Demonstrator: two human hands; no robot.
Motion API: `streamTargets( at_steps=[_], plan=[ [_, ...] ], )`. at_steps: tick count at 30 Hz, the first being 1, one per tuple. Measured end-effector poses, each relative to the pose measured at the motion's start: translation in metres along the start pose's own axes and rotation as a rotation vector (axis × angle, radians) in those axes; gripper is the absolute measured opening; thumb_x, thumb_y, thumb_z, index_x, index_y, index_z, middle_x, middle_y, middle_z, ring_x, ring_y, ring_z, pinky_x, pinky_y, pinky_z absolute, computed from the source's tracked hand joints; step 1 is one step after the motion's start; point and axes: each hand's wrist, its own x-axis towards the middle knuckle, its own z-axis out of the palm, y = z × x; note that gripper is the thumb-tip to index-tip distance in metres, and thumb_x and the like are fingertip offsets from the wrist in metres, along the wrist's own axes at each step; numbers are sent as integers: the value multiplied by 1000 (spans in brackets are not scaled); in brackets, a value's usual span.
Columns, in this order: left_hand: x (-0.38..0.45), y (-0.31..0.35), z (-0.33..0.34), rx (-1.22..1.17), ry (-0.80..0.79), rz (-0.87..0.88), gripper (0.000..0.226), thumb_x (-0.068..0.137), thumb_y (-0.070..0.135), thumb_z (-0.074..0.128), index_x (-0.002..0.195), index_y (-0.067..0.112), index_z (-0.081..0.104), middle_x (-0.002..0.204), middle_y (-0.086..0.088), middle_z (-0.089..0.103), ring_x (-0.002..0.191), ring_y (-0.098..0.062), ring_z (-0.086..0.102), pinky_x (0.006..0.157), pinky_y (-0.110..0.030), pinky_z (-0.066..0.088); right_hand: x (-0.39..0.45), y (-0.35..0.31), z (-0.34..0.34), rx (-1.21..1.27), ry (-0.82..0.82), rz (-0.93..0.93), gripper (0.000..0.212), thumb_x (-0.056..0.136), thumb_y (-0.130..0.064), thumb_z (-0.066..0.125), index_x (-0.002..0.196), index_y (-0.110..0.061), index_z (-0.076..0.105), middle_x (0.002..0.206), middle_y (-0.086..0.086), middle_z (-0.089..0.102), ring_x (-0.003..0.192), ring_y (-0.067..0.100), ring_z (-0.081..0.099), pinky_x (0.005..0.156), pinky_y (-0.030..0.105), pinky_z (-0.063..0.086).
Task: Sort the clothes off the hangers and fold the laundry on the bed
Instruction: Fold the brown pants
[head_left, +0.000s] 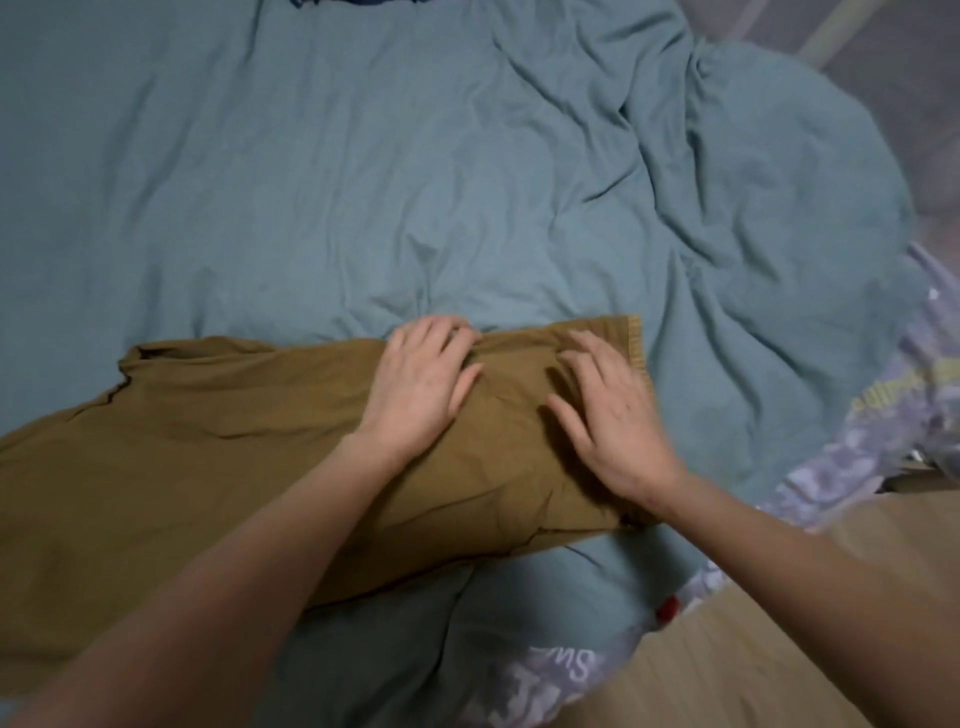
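Rumpled teal bed (311, 156), brown garment (208, 441) lying across near edge. Left hand (421, 384) and right hand (608, 415) spread, pressing its right end flat. Soft, light, limp; probably best pinched at hem corners.

Lettering on the patterned sheet only

We could read just one scrap of writing, and it stood on the lilac and white patterned sheet (558, 675) that showed at the near edge of the bed, under the blue-green cover: pale letters, upside down to us, of which "SW" was all we could make out, the rest being blurred and cut off by the fold. On the same sheet at the right edge there was a yellow-green band (904, 387) with small marks that may have been letters, but they were too smeared for us to read. The brown garment bore no lettering we could see.
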Motion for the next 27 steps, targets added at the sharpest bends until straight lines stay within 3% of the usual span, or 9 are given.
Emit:
streamTargets(
  at_steps=[2, 5, 8, 11, 14, 16, 18, 22, 27],
  plan=[
    [-23, 39, 0, -143, 0, 22, 41, 95, 38, 48, 124, 12, 59, 128, -7, 58, 120, -25, 50, 104, -37, 33, -34, -10, 1, 86, -136, -52, 59, 95, -48, 34, 139, -10, 43, 155, 8, 29, 145, 20, 21, 117, 31, 16],
    [-66, 69, 15, -78, -261, -55, 70, 94, 56, 36, 148, 13, 35, 156, -8, 30, 145, -27, 24, 118, -44, 16, -67, 4, 17, -71, -323, -80, 67, 94, -52, 29, 151, -17, 24, 159, 1, 13, 148, 16, 8, 119, 32, 6],
    [-109, 52, 34, 113, -534, 39, 87, 86, 71, 28, 152, 15, 24, 159, -8, 21, 147, -29, 16, 117, -47, 12, -84, 47, 28, -341, -466, -140, 74, 86, -55, 32, 150, -18, 24, 155, 2, 30, 142, 24, 30, 114, 39, 16],
    [-117, 35, 29, 121, -579, 89, 90, 82, 71, 27, 152, 14, 25, 159, -9, 21, 147, -28, 16, 117, -45, 9, -88, 56, 26, -297, -344, -85, 71, 90, -52, 36, 150, -17, 22, 156, 3, 27, 143, 23, 28, 116, 38, 11],
    [-109, 45, 13, -19, -425, 250, 74, 87, 62, 46, 140, 10, 45, 152, -12, 35, 144, -28, 27, 118, -42, 15, -82, 36, 19, 109, -24, 291, 63, 99, -38, 48, 150, -11, 24, 158, 6, 17, 146, 22, 16, 118, 35, 9],
    [-107, 60, 11, -90, -330, 420, 50, 85, 49, 63, 117, 10, 61, 138, -11, 52, 135, -29, 41, 115, -43, 23, -68, 35, 12, 280, 106, 597, 58, 97, -37, 50, 141, -2, 37, 145, 19, 39, 135, 33, 35, 111, 38, 25],
    [-107, 73, 20, -112, -341, 471, 33, 81, 38, 70, 101, 12, 64, 127, -8, 61, 129, -30, 48, 114, -44, 28, -59, 40, 7, 286, 38, 738, 49, 96, -39, 50, 122, 2, 50, 124, 25, 55, 116, 38, 50, 94, 38, 37],
    [-100, 84, 33, -224, -409, 318, 9, 82, 25, 69, 85, 16, 67, 117, -2, 66, 130, -28, 50, 115, -45, 23, -54, 38, 4, 186, -103, 758, 49, 97, -44, 47, 113, 3, 51, 116, 29, 59, 110, 43, 53, 85, 40, 39],
    [-90, 80, 28, -367, -622, 200, 10, 90, 25, 59, 81, 20, 63, 151, 3, 39, 147, -18, 17, 120, -36, 0, -60, 25, 11, 303, -73, 763, 47, 98, -42, 47, 116, 1, 51, 118, 25, 60, 111, 40, 54, 88, 39, 41]
  ],
)
